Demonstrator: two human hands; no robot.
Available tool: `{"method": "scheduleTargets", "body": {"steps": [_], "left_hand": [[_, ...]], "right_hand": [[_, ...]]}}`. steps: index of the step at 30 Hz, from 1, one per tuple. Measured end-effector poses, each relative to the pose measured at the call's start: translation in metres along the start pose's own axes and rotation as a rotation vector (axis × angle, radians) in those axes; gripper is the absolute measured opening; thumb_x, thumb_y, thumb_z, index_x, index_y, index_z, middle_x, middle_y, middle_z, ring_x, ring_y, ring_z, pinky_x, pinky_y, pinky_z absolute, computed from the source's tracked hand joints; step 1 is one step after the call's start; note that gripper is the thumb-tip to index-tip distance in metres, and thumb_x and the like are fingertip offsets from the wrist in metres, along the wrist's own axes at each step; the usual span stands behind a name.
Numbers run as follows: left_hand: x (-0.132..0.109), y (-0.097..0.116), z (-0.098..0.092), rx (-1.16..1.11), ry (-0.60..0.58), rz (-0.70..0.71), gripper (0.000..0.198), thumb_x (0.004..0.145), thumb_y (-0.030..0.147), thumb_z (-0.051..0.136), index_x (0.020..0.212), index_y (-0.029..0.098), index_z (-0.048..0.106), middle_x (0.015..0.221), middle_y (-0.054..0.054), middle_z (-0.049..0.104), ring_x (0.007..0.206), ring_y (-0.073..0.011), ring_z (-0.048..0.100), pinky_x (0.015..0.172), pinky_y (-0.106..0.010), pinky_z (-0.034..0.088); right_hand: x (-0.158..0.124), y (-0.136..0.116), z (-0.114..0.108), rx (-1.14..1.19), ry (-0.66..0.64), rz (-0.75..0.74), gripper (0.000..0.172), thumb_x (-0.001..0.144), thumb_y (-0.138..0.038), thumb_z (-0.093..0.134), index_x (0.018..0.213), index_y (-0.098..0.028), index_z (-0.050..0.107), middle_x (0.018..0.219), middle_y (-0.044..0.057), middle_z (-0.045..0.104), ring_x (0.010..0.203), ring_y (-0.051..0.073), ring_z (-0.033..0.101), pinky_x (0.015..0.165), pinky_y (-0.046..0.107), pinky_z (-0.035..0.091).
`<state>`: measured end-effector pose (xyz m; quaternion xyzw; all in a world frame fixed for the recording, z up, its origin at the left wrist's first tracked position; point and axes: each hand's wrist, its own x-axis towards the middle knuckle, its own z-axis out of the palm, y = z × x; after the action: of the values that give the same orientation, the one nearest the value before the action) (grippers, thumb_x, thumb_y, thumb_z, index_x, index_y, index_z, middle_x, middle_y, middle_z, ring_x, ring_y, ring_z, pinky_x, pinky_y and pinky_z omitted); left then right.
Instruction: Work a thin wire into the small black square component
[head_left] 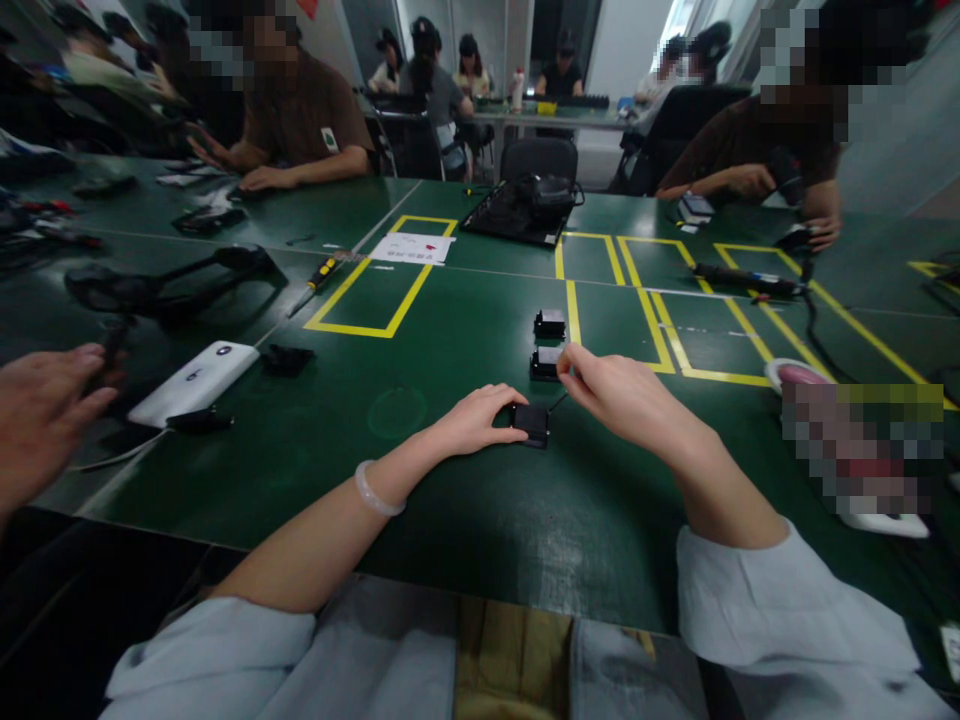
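My left hand (484, 418) grips a small black box-shaped part (532, 424) on the green table, thumb on the near side and fingers at the far left corner. My right hand (611, 390) is closed in a pinch just beyond and right of it. From its fingertips a thin dark rod or wire (559, 403) runs down to the part's right side; which of the two I cannot tell. Two similar black parts with pale tops stand in a row farther off, the nearer one (544, 362) partly behind my right fingertips and the farther one (550, 323) behind it.
At left, a co-worker's hand (45, 420) holds something dark near a white power bank (196, 380). A yellow-handled screwdriver (321, 275), a paper sheet (411, 248) and a black tray (510, 215) lie beyond. Yellow tape outlines (349, 329) mark the table. Other people sit opposite.
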<state>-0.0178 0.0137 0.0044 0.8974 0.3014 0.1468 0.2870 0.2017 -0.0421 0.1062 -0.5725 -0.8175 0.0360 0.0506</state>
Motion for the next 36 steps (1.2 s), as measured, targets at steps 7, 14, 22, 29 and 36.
{"method": "scheduleTargets", "body": {"steps": [7, 14, 22, 29, 36], "left_hand": [[-0.0001, -0.0004, 0.0004, 0.018, 0.01, 0.018, 0.037, 0.086, 0.045, 0.065, 0.115, 0.023, 0.058, 0.109, -0.006, 0.062, 0.102, -0.0239, 0.057, 0.087, -0.035, 0.044], [-0.0002, -0.0038, 0.0025, 0.025, 0.009, 0.019, 0.037, 0.086, 0.045, 0.065, 0.115, 0.023, 0.058, 0.11, -0.005, 0.061, 0.102, -0.0236, 0.056, 0.087, -0.034, 0.043], [0.0, -0.0033, 0.0019, 0.028, 0.012, 0.025, 0.038, 0.087, 0.045, 0.065, 0.116, 0.022, 0.057, 0.109, -0.006, 0.062, 0.101, -0.0236, 0.057, 0.087, -0.034, 0.044], [0.0001, 0.0012, -0.0003, 0.036, -0.001, 0.005, 0.037, 0.087, 0.044, 0.066, 0.115, 0.022, 0.058, 0.111, -0.006, 0.062, 0.103, -0.0242, 0.056, 0.088, -0.035, 0.044], [-0.0007, -0.0007, 0.0007, 0.034, 0.008, 0.018, 0.037, 0.086, 0.044, 0.066, 0.115, 0.022, 0.058, 0.11, -0.006, 0.062, 0.102, -0.0239, 0.057, 0.087, -0.034, 0.044]], "right_hand": [[-0.0024, 0.0002, -0.0012, 0.062, 0.005, -0.043, 0.019, 0.093, -0.026, 0.035, 0.105, -0.021, 0.05, 0.079, 0.004, 0.065, 0.064, 0.016, 0.055, 0.056, 0.026, 0.026], [-0.0009, -0.0039, -0.0012, 0.025, 0.011, 0.007, 0.019, 0.096, -0.034, 0.038, 0.103, -0.021, 0.05, 0.075, 0.003, 0.065, 0.064, 0.018, 0.057, 0.055, 0.027, 0.026], [-0.0005, -0.0046, -0.0006, 0.017, 0.016, -0.004, 0.021, 0.097, -0.036, 0.038, 0.104, -0.021, 0.051, 0.078, 0.003, 0.067, 0.066, 0.018, 0.06, 0.055, 0.027, 0.025], [0.0017, -0.004, 0.0017, -0.091, 0.005, 0.053, 0.028, 0.099, -0.036, 0.031, 0.105, -0.02, 0.053, 0.076, 0.006, 0.068, 0.063, 0.019, 0.06, 0.054, 0.028, 0.022], [-0.0021, -0.0014, -0.0011, 0.025, 0.014, -0.007, 0.022, 0.092, -0.025, 0.037, 0.11, -0.02, 0.05, 0.083, 0.004, 0.068, 0.066, 0.017, 0.058, 0.057, 0.027, 0.027]]}}
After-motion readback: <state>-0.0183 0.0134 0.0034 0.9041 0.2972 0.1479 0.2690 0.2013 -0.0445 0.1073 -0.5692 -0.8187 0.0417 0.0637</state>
